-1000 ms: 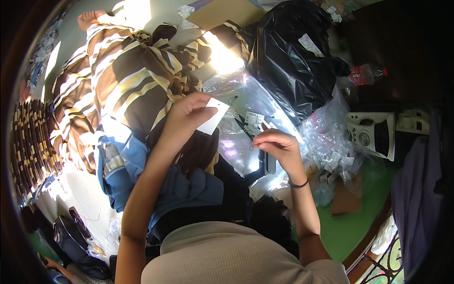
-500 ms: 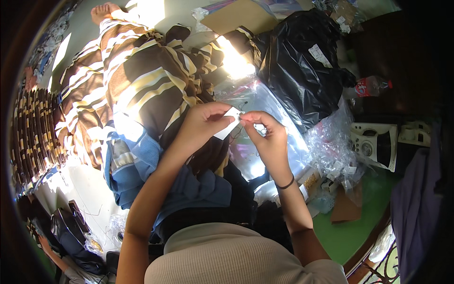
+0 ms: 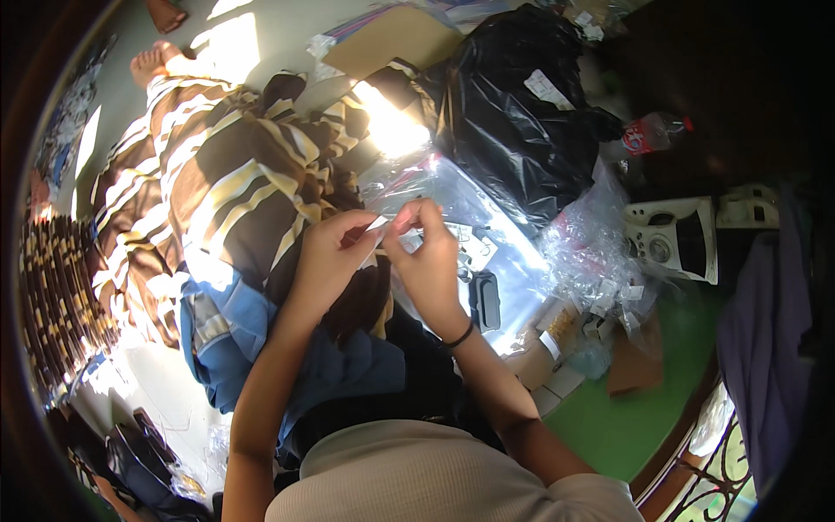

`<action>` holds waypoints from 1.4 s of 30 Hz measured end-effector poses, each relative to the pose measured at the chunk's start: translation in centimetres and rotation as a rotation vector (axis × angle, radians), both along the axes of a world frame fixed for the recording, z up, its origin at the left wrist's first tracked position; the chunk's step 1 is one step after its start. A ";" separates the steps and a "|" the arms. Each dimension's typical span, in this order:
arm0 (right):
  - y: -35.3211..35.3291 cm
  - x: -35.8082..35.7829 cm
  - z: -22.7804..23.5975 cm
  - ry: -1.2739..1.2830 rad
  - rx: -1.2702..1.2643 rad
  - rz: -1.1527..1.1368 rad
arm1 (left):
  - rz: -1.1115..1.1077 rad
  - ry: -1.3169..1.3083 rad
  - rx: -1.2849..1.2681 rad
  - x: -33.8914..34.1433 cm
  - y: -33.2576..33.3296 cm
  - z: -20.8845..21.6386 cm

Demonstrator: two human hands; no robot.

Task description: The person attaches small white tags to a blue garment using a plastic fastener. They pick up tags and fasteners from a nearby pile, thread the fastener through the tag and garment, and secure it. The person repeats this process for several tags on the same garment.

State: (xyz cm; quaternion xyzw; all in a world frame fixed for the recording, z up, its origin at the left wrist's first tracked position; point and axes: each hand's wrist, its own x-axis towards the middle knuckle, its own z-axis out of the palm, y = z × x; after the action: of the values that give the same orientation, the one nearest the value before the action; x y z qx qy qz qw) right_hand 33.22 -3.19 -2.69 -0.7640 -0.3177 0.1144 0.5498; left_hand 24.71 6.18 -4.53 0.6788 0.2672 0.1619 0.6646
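Between the thumb and fingers of my left hand (image 3: 329, 261) is a small white card (image 3: 377, 224), seen almost edge-on. My right hand (image 3: 430, 270) is closed in a pinch right beside the card's edge. Whatever its fingertips hold, if anything, is too small and hidden to make out. Below and right of my hands, a clear plastic sheet (image 3: 513, 248) carries some white cards (image 3: 474, 249) and a dark oblong object (image 3: 487, 300). Brown, cream-striped cloth (image 3: 222, 174) covers my outstretched legs, and a blue garment (image 3: 226, 322) lies over my lap.
A black plastic bag (image 3: 513, 113) bulges beyond the sheet, near a bottle (image 3: 652, 135) with a red cap. Crumpled clear plastic (image 3: 587, 252) and a silver audio unit (image 3: 671, 239) are at right. Cardboard (image 3: 391, 42) lies at the far side; dark bags (image 3: 143, 465) are at lower left.
The card has turned from showing its face to nearly edge-on. My right hand has shifted left and turned, uncovering the white cards and dark object on the plastic sheet. The view has swung slightly.
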 end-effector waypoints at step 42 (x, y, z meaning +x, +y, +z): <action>-1.2 1.8 -0.3 0.012 -0.068 0.137 | -0.067 -0.030 0.108 0.3 -0.2 0.7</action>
State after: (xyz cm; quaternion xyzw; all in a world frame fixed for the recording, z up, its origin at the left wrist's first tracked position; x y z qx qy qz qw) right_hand 35.06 -4.37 -2.96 -0.7579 -0.3620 0.1671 0.5163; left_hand 25.02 5.95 -3.82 0.7197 0.2252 0.1638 0.6360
